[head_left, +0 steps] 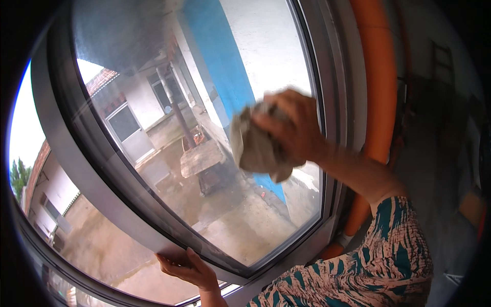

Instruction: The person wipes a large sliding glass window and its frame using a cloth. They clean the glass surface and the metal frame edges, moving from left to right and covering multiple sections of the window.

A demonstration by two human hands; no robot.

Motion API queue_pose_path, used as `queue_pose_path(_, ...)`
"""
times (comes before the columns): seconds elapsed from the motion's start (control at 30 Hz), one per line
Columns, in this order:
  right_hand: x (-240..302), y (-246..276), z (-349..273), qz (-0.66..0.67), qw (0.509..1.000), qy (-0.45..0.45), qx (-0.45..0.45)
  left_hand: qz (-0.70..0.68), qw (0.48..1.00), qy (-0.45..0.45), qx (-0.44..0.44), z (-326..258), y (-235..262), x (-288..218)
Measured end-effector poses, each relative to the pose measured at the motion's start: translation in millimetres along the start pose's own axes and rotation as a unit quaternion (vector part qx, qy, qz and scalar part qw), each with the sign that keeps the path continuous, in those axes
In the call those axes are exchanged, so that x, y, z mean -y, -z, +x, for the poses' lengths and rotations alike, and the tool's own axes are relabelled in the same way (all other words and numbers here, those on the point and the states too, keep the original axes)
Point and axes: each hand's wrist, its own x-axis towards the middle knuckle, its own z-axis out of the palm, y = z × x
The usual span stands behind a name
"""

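Note:
A crumpled grey-beige cloth (253,143) is bunched in my right hand (296,123), whose fingers are curled over it and smeared by motion. The cloth is against or just in front of the window glass (225,227), toward the pane's right side; I cannot tell if it touches. Low in the view, my left hand (189,268) grips the grey metal window frame (105,192) near its bottom corner, with the thumb on one side and the fingers around the other. The upper part of the pane looks hazy.
An orange vertical strip (377,77) runs beside the frame on the right, with a dim room behind it. Through the glass a yard shows a low table (202,158), a blue-and-white wall and a white door (130,133). Left of the frame is an opening.

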Motion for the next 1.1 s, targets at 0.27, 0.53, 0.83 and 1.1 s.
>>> queue_pose_path(0.27,-65,-17,93,-0.147,0.963,-0.068,-0.217,0.087,0.996,-0.013,-0.008,-44,-3,11)
queue_pose_path(0.53,51,-9,21,0.037,0.999,0.015,-0.014,0.038,0.998,-0.042,-0.039,-23,-2,-3)
queue_pose_path(0.83,62,-33,96,0.035,0.990,0.133,-0.043,0.028,0.999,-0.023,-0.015,-35,-6,-17)
queue_pose_path(1.1,42,-32,215,-0.007,0.991,-0.013,-0.132,0.013,0.999,-0.026,0.013,-33,0,-36)
